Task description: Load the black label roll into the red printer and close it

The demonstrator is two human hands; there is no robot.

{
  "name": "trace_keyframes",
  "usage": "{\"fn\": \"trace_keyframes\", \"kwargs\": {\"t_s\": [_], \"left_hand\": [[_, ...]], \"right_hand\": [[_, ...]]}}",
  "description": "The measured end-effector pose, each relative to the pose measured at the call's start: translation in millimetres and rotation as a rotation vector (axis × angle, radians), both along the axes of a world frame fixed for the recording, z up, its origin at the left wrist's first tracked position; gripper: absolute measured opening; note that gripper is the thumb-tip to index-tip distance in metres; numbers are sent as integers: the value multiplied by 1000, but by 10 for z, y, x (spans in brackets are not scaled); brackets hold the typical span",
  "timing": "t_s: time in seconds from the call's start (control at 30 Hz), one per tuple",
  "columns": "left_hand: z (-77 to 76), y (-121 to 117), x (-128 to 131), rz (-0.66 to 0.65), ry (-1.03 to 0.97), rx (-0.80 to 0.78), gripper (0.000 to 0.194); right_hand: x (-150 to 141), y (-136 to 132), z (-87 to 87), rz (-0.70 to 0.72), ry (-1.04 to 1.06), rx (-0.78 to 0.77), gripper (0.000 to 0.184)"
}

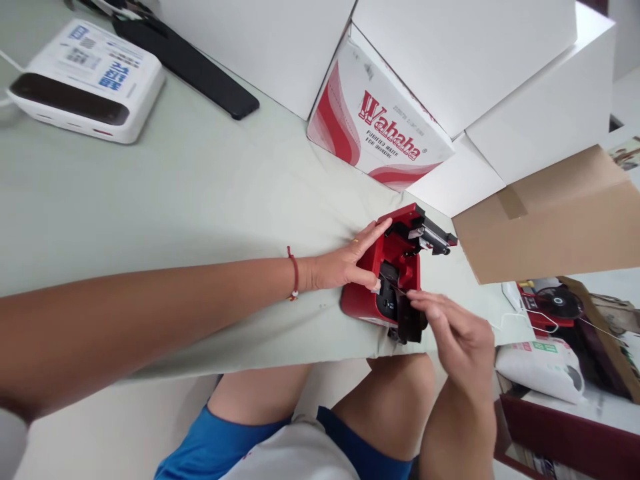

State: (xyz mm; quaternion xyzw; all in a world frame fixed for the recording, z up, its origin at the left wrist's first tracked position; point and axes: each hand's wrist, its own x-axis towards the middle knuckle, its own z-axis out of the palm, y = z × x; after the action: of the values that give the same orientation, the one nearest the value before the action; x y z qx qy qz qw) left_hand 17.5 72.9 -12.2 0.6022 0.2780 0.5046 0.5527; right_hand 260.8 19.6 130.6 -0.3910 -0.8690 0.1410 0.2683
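Observation:
A red printer-like machine [361, 308] lies near the table's front edge with its lid [407, 215] raised, baring a black inner mechanism [387, 303] and a roller assembly on the lid. My left hand [345, 265] grips its left side: the thumb presses inside by the black part, the index finger reaches along the red casing toward the lid. My right hand [457, 333] is on the right, fingertips pinched together at the opening. Something thin and dark seems to run from them into the machine; its kind is unclear. Under those fingertips is a dark panel [411, 323].
Behind the machine stands a white and red Wahaha carton [383, 127] among plain white boxes [520, 67]. A brown cardboard flap [555, 213] sticks out to the right. A white device [90, 80] and a black bar [200, 73] lie at the far left on the pale tablecloth [175, 193].

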Motion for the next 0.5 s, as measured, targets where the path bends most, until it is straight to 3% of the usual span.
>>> {"fn": "trace_keyframes", "kwargs": {"t_s": [0.13, 0.2, 0.33, 0.43, 0.5], "left_hand": [[87, -92, -29, 21, 3, -3, 128], [122, -127, -33, 28, -3, -34, 125], [137, -119, -21, 19, -14, -47, 126], [121, -89, -11, 21, -27, -16, 128], [110, -85, -9, 31, -40, -6, 128]], "right_hand": [[-218, 498, 156, -177, -211, -218, 29], [-357, 732, 162, -110, -454, -296, 28], [-574, 970, 92, 6, -841, -263, 33], [-573, 926, 113, 14, -808, -271, 36], [-439, 815, 223, -10, -688, -251, 34]]}}
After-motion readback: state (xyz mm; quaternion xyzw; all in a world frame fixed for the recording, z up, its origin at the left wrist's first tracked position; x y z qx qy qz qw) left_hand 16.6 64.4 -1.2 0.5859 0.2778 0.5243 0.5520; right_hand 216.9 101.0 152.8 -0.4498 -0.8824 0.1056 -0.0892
